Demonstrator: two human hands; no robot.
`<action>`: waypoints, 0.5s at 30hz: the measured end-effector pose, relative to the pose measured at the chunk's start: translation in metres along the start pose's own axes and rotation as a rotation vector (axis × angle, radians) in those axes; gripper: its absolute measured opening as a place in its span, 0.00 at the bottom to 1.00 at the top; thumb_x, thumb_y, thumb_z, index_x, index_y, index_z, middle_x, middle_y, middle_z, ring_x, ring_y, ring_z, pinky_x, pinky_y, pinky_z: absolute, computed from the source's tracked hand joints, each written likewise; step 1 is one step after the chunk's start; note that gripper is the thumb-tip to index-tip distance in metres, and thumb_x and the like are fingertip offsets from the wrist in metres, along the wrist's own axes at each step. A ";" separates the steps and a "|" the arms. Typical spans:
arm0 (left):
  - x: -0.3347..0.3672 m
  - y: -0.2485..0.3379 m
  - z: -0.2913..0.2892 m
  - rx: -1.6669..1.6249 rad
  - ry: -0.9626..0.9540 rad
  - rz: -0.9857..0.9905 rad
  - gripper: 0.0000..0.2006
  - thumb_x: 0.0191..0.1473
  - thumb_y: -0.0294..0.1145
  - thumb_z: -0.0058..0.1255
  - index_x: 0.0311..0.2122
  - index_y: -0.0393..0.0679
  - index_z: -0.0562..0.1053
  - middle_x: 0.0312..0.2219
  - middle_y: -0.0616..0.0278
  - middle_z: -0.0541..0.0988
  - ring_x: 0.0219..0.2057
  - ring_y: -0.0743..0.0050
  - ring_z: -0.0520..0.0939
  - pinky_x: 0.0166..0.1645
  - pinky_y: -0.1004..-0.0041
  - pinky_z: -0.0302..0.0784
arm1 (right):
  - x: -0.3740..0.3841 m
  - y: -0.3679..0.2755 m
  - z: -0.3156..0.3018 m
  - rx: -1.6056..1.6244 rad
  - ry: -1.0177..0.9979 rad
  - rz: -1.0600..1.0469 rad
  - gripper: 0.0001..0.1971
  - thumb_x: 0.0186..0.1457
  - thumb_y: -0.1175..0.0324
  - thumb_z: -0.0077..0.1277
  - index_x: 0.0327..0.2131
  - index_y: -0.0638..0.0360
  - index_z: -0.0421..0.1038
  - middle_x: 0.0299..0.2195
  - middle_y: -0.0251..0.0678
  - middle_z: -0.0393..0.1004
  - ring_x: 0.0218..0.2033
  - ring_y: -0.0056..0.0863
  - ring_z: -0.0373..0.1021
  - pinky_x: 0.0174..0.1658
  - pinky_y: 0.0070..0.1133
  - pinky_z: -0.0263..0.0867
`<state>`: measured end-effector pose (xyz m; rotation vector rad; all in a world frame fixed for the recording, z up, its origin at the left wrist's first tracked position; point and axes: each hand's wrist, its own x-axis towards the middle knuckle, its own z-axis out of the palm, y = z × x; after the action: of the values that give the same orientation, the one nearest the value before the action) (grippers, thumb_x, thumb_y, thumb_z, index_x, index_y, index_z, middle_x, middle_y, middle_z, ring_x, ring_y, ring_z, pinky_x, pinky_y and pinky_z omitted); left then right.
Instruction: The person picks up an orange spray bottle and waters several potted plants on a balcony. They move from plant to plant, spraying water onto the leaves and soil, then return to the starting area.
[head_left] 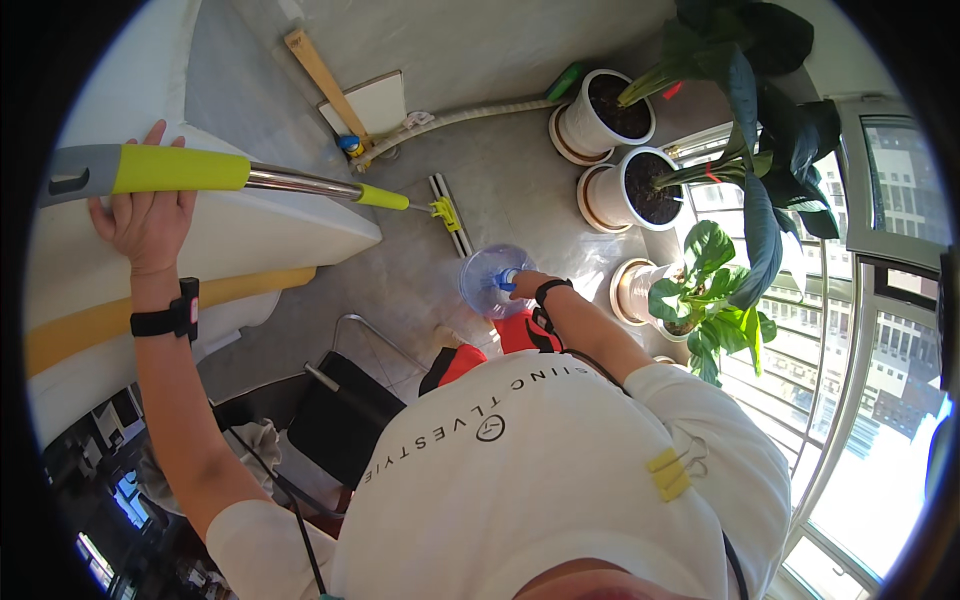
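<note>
White shirt (560, 470) fills lower frame, yellow clips (668, 473) on shoulder. Left hand (148, 215) raised, palm behind mop handle (180, 170), fingers spread, not clearly wrapped; can't tell if gripped. Mop head (450, 213) flat on grey floor (500, 170). Right hand (527, 285) down low, closed on blue cap of clear bottle (492, 282), just left of three pots (615, 112) by window.

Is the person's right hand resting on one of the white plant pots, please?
No, the right hand is at the blue neck of a clear plastic water bottle, apart from the white plant pots.
</note>
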<state>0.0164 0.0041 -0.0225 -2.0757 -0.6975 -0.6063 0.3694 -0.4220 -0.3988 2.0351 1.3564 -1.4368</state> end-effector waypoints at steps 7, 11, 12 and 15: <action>-0.023 -0.015 0.018 -0.110 -0.120 -0.035 0.22 0.61 0.51 0.36 0.61 0.70 0.63 0.61 0.90 0.63 0.58 0.86 0.64 0.67 0.59 0.41 | 0.030 0.044 -0.040 0.067 0.038 -0.097 0.26 0.45 0.52 0.58 0.44 0.62 0.74 0.42 0.51 0.75 0.46 0.45 0.72 0.49 0.31 0.66; -0.045 -0.030 0.016 -0.273 -0.303 -0.216 0.20 0.60 0.42 0.40 0.58 0.65 0.67 0.57 0.90 0.68 0.56 0.84 0.69 0.66 0.62 0.45 | 0.082 0.082 -0.089 0.164 0.037 -0.108 0.24 0.45 0.53 0.58 0.41 0.63 0.74 0.31 0.47 0.78 0.32 0.39 0.75 0.36 0.31 0.71; -0.047 -0.029 0.011 -0.163 -0.312 -0.183 0.19 0.59 0.39 0.41 0.56 0.64 0.68 0.55 0.91 0.70 0.54 0.83 0.70 0.65 0.63 0.46 | 0.097 0.092 -0.108 0.153 0.033 -0.081 0.22 0.44 0.54 0.58 0.36 0.64 0.74 0.23 0.42 0.75 0.22 0.33 0.72 0.28 0.28 0.69; -0.039 -0.021 -0.009 0.257 -0.162 0.082 0.16 0.56 0.31 0.45 0.49 0.62 0.73 0.49 0.93 0.75 0.51 0.76 0.75 0.63 0.63 0.48 | 0.143 0.119 -0.161 0.240 0.006 -0.072 0.20 0.44 0.55 0.58 0.31 0.65 0.74 0.18 0.39 0.71 0.19 0.29 0.69 0.25 0.26 0.67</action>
<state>-0.0274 -0.0027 -0.0307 -1.9157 -0.7375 -0.2881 0.5660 -0.2974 -0.4792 2.1552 1.3276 -1.6992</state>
